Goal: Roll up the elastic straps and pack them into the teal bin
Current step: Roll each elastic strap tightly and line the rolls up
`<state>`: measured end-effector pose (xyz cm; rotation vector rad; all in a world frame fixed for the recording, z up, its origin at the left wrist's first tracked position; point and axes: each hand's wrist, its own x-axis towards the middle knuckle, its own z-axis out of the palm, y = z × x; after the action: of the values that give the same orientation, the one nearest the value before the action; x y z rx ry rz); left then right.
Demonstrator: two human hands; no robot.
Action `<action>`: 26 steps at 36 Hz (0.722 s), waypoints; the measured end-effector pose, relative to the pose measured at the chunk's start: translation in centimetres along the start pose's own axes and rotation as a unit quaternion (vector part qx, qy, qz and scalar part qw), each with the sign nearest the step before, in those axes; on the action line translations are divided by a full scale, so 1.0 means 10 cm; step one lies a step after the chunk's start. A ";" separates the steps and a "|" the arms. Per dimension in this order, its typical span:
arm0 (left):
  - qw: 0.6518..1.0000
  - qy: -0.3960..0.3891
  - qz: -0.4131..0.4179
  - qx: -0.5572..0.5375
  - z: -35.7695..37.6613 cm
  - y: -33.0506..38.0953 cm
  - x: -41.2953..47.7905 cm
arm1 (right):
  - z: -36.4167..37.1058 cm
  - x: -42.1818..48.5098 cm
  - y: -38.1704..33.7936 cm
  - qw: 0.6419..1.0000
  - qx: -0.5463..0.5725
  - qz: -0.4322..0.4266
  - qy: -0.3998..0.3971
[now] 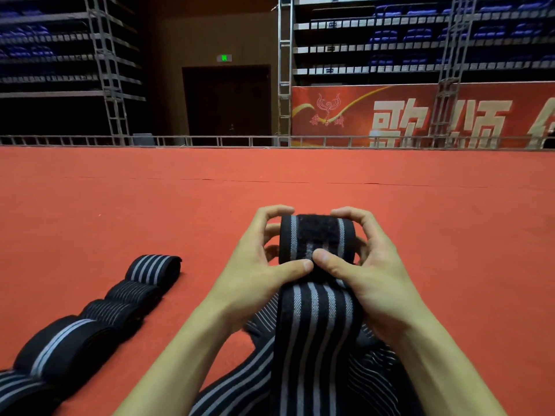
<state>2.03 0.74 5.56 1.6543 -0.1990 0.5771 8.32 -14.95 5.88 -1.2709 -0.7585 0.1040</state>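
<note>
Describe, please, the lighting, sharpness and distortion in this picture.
Head view: the left hand, right hand and strap are sharp and evenly lit; the rolled straps soften toward the corner; the seating behind is dim; wide-angle distortion tilts the scaffold posts.

left hand [264, 261]: fingers curled, gripping | right hand [371, 274]: fingers curled, gripping | thumbtips touching

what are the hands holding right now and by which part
The left hand and right hand grip the black elastic strap with grey stripes at its rolled-up end: thumbs on the front, fingers curled over the top.
</note>
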 end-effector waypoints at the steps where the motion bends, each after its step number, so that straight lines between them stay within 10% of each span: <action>1: 1.000 -0.010 -0.011 0.000 0.00 0.00 0.00 | 0.00 0.00 0.00 1.000 -0.001 -0.003 -0.001; 19: 0.994 0.004 0.084 0.066 0.02 0.01 0.03 | 0.02 0.02 -0.02 0.993 0.074 0.086 -0.029; 26: 0.994 -0.024 0.021 -0.108 0.05 -0.01 0.01 | -0.02 0.01 -0.01 0.996 0.079 0.046 -0.015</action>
<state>2.30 0.32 5.55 1.4579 -0.3198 0.5290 8.53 -15.11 5.96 -1.1554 -0.7040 0.2544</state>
